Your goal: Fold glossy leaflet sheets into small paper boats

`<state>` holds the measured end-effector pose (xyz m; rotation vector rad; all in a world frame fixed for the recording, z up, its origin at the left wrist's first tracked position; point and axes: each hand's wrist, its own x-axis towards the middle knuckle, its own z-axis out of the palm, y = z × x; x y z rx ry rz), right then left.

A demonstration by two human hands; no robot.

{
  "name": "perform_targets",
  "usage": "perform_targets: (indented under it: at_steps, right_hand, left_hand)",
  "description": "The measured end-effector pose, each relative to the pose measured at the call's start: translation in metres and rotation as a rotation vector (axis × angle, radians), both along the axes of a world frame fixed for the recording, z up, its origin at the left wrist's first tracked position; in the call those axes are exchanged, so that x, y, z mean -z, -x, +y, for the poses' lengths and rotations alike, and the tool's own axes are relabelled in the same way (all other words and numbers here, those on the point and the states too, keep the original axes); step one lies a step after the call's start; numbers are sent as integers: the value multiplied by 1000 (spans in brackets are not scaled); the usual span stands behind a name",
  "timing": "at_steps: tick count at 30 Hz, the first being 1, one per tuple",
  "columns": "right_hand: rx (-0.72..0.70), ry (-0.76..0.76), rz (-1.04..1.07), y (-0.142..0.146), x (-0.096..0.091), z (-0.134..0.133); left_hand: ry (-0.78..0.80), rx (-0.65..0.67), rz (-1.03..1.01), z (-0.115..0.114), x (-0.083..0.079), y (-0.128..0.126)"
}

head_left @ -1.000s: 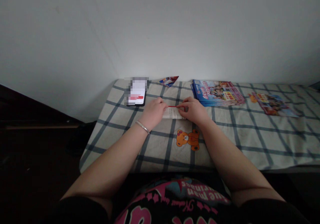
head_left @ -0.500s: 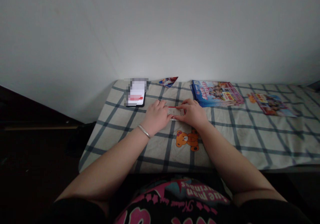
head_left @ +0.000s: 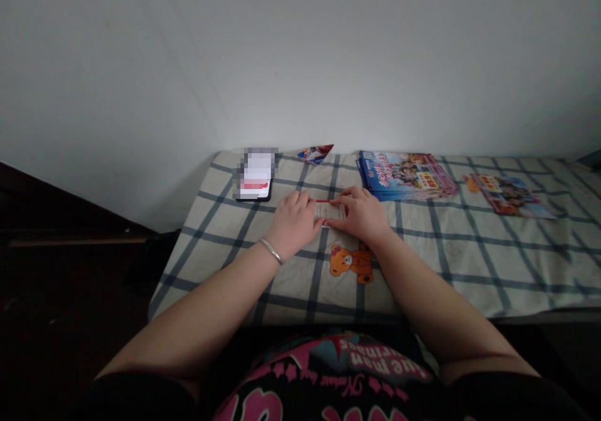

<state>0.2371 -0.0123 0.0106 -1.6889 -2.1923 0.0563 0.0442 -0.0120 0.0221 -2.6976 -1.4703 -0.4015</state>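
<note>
Between my hands a small piece of paper [head_left: 330,211], white with printed text and a red edge, lies on the checked tablecloth; it looks folded. My left hand [head_left: 295,222] grips its left end, fingers curled and thumb at the near edge. My right hand [head_left: 362,216] pinches the other end, index finger along the far edge and thumb along the near one. Both thumbs almost meet. The ends of the paper are hidden under my fingers.
A lit phone [head_left: 256,174] lies at the back left. Near the wall is a folded colourful paper piece [head_left: 317,153]. A stack of flyers [head_left: 407,176] sits behind my right hand, with another flyer [head_left: 511,194] farther right. The checked tablecloth [head_left: 300,296] bears a bear print.
Both hands keep their hold on the paper with hardly any movement. My left hand and wrist have dropped very slightly toward me.
</note>
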Motion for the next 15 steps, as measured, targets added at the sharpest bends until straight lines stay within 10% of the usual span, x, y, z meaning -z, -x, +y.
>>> perform_targets:
  at_steps: [15]
  right_hand:
    - [-92,42,-109,-14,-3,-3]
  left_hand:
    - [23,18,27,-1,1,7]
